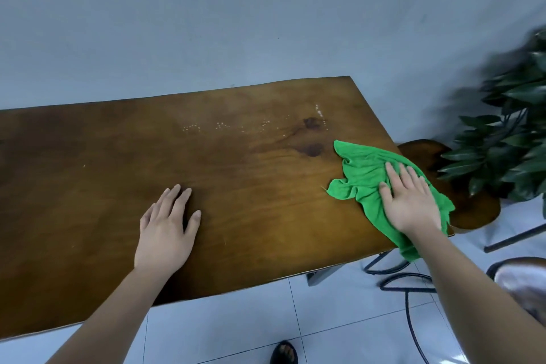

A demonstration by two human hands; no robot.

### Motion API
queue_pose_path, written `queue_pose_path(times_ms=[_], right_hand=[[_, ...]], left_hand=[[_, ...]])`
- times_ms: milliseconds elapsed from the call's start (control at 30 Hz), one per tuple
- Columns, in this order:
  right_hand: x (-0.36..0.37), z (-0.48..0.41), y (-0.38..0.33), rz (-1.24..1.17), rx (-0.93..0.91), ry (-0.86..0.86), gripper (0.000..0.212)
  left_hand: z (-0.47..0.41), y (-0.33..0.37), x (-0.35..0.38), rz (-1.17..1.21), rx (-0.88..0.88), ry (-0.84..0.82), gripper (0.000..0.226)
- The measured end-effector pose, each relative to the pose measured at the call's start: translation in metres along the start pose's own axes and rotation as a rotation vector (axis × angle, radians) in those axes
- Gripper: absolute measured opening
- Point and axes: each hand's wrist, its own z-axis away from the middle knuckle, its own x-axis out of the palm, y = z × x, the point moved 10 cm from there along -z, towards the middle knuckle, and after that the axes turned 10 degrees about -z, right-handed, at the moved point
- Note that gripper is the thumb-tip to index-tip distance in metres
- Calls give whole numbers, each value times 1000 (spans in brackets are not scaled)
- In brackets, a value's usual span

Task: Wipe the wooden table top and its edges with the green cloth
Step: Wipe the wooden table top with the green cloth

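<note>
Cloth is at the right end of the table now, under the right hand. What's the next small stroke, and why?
Probably sweep the crumpled green cloth away from you and leftward, toward the pale specks near the far edge of the brown wooden table top. The right hand lies flat on the cloth at the right edge, part of it hanging over; the left hand rests bare on the wood, clear of that path.

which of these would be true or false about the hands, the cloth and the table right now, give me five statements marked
1. The right hand presses flat on the green cloth. True.
2. The left hand holds a second cloth. False: it rests bare on the table top.
3. The cloth lies near the table's right edge, part hanging over it. True.
4. Small pale specks lie toward the far side. True.
5. The plant stands on the table. False: it stands beside it.
</note>
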Motion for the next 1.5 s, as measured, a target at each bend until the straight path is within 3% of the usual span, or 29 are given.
queue_pose_path(times_ms=[100,167,600,833,1000,1300,1433,1500], right_hand=[[7,12,-20,7,94,8,76],[20,27,-51,19,64,-15,79],[122,119,-346,27,-667,-294,72],[133,63,-400,47,-853,-375,68],[104,-9,-351,25,-729,-297,68],[5,-142,-133,7,-122,-76,70],[6,-147,-129,-29,72,-52,70],[19,-137,-161,4,62,-65,73]], left_hand=[[0,-1,2,-3,-7,3,68],[0,-1,2,0,-4,10,68],[1,-7,6,64,-8,44,65],[-1,-12,9,70,-56,59,64],[-3,-14,13,45,-73,39,70],[-4,-14,16,-6,-97,16,72],[-4,-12,13,-10,-93,8,73],[-4,-12,13,-7,-91,5,74]])
